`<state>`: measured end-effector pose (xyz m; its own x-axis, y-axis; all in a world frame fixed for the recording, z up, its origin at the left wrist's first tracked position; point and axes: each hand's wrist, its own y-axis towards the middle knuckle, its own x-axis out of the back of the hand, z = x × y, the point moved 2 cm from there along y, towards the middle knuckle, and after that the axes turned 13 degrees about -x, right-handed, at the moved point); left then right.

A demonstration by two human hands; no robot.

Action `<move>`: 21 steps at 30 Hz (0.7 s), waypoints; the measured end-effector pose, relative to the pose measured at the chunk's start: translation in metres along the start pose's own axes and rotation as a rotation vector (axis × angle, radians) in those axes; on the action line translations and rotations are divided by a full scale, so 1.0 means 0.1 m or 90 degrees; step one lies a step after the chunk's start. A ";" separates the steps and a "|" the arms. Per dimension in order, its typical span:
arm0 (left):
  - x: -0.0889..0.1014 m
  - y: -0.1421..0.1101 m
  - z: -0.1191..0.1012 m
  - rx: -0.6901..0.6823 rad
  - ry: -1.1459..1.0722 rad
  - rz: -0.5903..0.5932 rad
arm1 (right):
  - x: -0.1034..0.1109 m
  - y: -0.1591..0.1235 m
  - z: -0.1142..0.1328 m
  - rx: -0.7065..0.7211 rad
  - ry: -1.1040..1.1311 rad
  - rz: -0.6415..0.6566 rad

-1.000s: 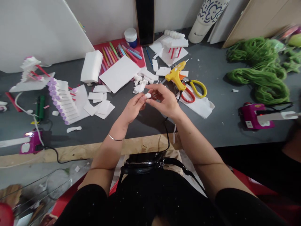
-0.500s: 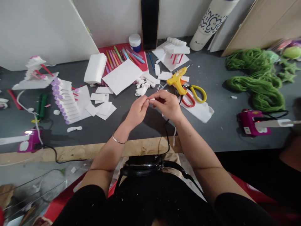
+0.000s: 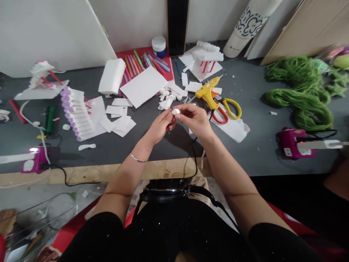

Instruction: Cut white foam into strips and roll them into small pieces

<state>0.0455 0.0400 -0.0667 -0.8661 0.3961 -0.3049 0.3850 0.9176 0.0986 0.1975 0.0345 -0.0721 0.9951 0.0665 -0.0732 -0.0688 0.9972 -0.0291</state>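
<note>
In the head view, the left hand (image 3: pixel 159 125) and the right hand (image 3: pixel 195 118) meet above the dark grey desk (image 3: pixel 245 160), each grip clamped on a small white oval foam piece (image 3: pixel 176 111), near a heap of white foam scraps (image 3: pixel 165 103) and a yellow plastic glue gun (image 3: pixel 207 94).

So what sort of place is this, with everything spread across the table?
It looks like a craft workshop. There's a yellow glue gun, coloured pens on a red tray, cut white sheets, and green yarn.
</note>
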 end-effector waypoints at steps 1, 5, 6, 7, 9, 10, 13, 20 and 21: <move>0.00 0.00 0.00 0.000 0.007 0.002 | 0.00 -0.01 0.01 -0.003 0.003 -0.006; 0.05 0.01 0.01 -0.045 0.085 0.024 | 0.00 -0.03 0.03 0.026 -0.022 -0.007; 0.06 0.01 0.01 -0.071 0.110 0.013 | 0.01 -0.03 0.04 0.042 -0.039 -0.012; 0.08 0.02 0.00 -0.103 0.133 -0.008 | 0.01 -0.04 0.05 0.056 -0.054 -0.021; 0.12 0.03 -0.01 -0.168 0.179 -0.059 | 0.03 -0.04 0.06 0.075 -0.076 -0.037; 0.14 0.03 -0.01 -0.192 0.201 -0.077 | 0.03 -0.05 0.07 0.076 -0.084 -0.042; 0.16 0.02 -0.02 -0.227 0.263 -0.095 | 0.03 -0.05 0.09 0.065 -0.123 -0.054; 0.15 0.00 -0.07 -0.313 0.365 -0.099 | 0.00 -0.07 0.09 0.048 -0.085 -0.073; 0.14 -0.01 -0.08 -0.341 0.385 -0.099 | -0.01 -0.07 0.08 0.041 -0.079 -0.078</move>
<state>0.0308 0.0451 -0.0630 -0.9781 0.0714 0.1957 0.1745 0.7939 0.5824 0.1975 0.0277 -0.0634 0.9971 -0.0565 0.0503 0.0549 0.9979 0.0338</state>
